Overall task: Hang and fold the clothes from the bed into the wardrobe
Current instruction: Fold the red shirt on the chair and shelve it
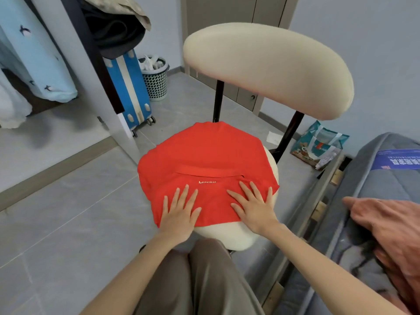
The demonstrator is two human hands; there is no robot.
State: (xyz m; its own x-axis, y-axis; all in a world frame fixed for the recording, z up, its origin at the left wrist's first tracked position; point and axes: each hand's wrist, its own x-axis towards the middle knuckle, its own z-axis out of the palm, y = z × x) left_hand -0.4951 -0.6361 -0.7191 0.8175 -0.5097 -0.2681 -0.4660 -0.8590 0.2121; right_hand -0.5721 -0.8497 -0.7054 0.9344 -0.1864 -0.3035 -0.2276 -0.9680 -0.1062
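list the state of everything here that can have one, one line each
red shirt, partly folded, flat on the cream chair seat
left hand, flat, fingers straight, pressing the red shirt
right hand, flat, fingers spread, pressing the red shirt
cream chair, upright
blue suitcase, upright, shut
waste basket, upright, holding white bags
light blue garment, hanging
orange garment, crumpled on the bed

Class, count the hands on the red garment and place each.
2. On the red garment, the left hand lies flat at its near left, the right hand at its near right.
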